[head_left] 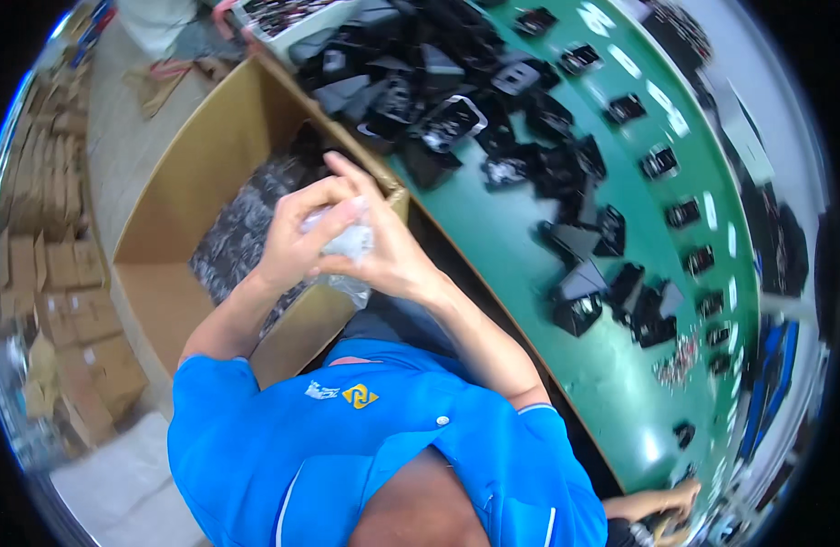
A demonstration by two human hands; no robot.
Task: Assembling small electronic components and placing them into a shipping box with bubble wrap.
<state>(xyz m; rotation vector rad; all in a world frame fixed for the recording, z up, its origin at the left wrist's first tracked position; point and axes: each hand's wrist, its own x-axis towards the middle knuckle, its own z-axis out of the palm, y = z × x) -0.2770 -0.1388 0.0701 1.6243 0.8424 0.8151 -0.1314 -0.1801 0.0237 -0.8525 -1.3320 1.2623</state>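
In front of my chest, both hands are closed round a small crumpled bundle of clear and whitish plastic [354,239]. My left hand [301,223] grips it from the left with bent fingers. My right hand [388,246] wraps it from the other side, its index finger pointing up and away. A loose flap of clear film hangs below the right palm. What lies inside the plastic cannot be made out. Both hands are above an open cardboard box [174,191], which holds a dark heap of clear-wrapped pieces [233,228].
A green table [502,246] runs along my right, piled with black plastic cases [429,91]. Small dark devices [659,162] stand in a row along its far side. Flattened cartons [78,319] lie at the left. Another person's hand [680,497] reaches in at lower right.
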